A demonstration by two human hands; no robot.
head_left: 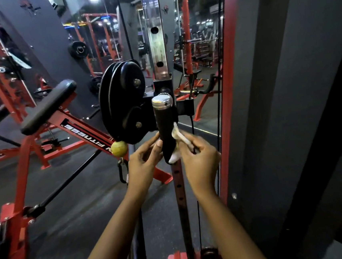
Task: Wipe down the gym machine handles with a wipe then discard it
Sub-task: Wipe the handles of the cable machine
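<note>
While the wipe (177, 142) sits bunched against the right side and lower end of the handle (165, 127), I'm reading how each will behave. The wipe looks light, soft and limp, probably damp, so it wants gathering into a wad rather than holding by a corner, or it will just slide and fold. The handle is the opposite: stiff, with a dark grippy sleeve under a chrome cap (162, 102). It may swivel on its mount, so I reckon it's best braced low down. My right hand (200, 162) has its fingers closed around the wipe, pinching it against the sleeve, though the fingertips are a bit blurred. My left hand (143, 165) is loosely curled and holds nothing. Only my thumb and forefinger tips touch the handle's left edge, steadying it beside the black pulley (121, 100).
</note>
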